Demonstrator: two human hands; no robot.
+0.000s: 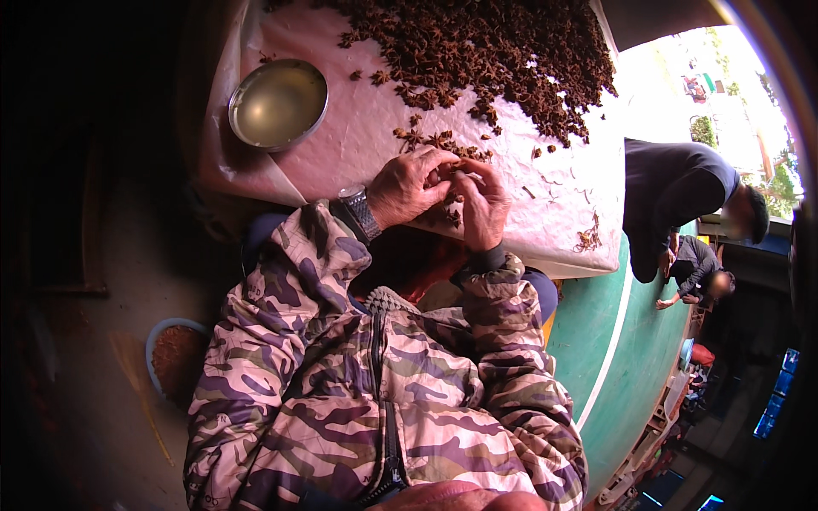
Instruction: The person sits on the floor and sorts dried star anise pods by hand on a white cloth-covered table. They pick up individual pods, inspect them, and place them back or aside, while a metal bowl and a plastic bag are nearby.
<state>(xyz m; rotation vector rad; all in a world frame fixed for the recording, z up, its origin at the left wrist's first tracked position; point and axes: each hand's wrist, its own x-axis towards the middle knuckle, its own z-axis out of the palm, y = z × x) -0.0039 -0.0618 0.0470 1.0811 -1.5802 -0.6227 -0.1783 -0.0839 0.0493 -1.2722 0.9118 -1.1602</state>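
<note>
Both of my hands meet over the near edge of a table covered with a pale plastic sheet (358, 128). My left hand (402, 182), with a wristwatch (359, 213) at its wrist, has fingers and thumb pinched together. Opposite it, my right hand (482, 204) curls its fingers, and a small brown piece of star anise (457, 167) shows between the two hands. Which fingers grip it is partly hidden. Loose star anise (441, 139) lies just beyond my fingertips, and a large heap of star anise (486, 51) covers the far part of the sheet.
A round metal bowl (278, 105) stands on the sheet's left side. Stem scraps (589, 236) lie near the right corner. On the floor at left are a blue-rimmed basin (153, 358) with brown contents and a broom (144, 389). Two other people (677, 185) are at the right.
</note>
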